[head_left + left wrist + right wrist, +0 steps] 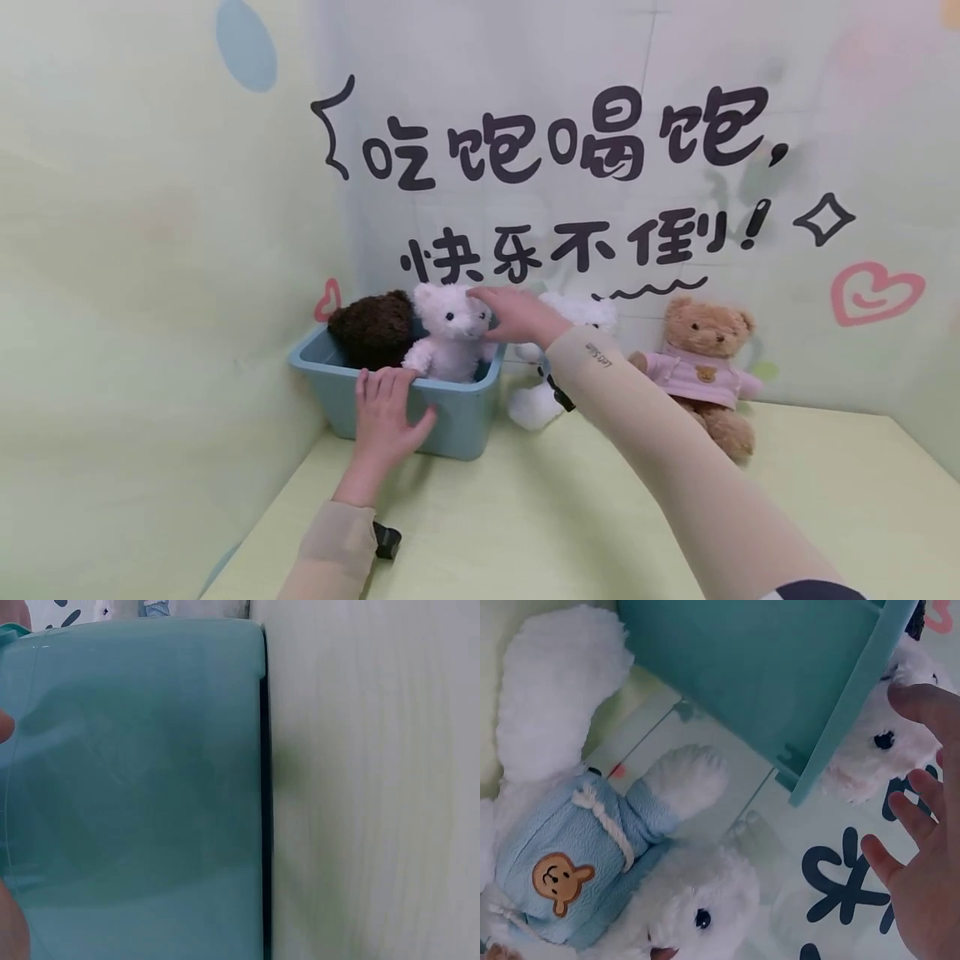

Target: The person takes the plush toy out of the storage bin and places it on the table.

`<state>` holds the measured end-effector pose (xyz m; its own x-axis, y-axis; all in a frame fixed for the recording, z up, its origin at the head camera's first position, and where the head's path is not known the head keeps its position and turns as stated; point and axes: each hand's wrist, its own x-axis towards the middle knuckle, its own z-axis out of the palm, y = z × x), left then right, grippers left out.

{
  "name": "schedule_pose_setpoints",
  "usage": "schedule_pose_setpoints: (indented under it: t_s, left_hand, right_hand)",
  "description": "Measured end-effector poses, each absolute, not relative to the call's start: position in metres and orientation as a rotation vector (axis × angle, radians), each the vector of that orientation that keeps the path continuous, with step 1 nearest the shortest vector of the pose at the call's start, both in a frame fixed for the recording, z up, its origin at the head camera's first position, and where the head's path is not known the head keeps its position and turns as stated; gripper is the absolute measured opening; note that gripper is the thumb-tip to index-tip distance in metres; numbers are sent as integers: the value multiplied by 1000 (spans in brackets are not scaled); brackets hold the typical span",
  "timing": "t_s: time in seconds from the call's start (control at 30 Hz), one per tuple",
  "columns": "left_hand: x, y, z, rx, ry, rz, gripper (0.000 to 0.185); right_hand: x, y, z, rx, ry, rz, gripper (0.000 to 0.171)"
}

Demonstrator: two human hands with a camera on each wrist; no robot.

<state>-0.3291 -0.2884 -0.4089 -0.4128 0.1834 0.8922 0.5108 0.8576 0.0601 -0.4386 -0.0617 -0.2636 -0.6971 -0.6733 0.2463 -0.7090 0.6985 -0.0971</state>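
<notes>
Bear (pixel 450 333) in bin (pixel 465 412) at table's back-left corner; my R hand (pixel 517 317) spread, touching its head; L hand (pixel 386 417) spread on bin's front wall.

right arm (pixel 637 417) hides most of white bear in blue sweater (pixel 577 317) | brown bear (pixel 375 329) lower body hidden inside bin (pixel 457 417) | left wrist view: bin cut off at 9 and 6 o'clock

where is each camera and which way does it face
Head: looks forward and down at the teal plastic bin; left hand on its rim, right hand at the white plush bear.
Left wrist: close against the bin wall; fingertips at the frame's left edge.
Right wrist: looks at a blue-sweatered white bear; fingers show.
All share the bin.
</notes>
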Motion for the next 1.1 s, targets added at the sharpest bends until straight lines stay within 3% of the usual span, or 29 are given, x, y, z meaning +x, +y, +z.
schedule_pose_setpoints:
  t_s: [0.23,0.57,0.8,1.1]
  left_hand:
    - [-331,-288,-411,-502,-1988,-394,46]
    - [-330,-289,-411,-498,-1999,-389,46]
    - [-331,-289,-407,-491,-2006,-395,46]
    - [-330,-287,-409,-494,-2009,-400,45]
  right_hand:
    - [-439,-71,-268,1067,-2717,219,74]
    - [-441,-81,-266,1028,-2795,460,94]
    - [-440,-77,-272,1045,-2764,338,84]
    - [-442,-78,-289,991,-2748,430,82]
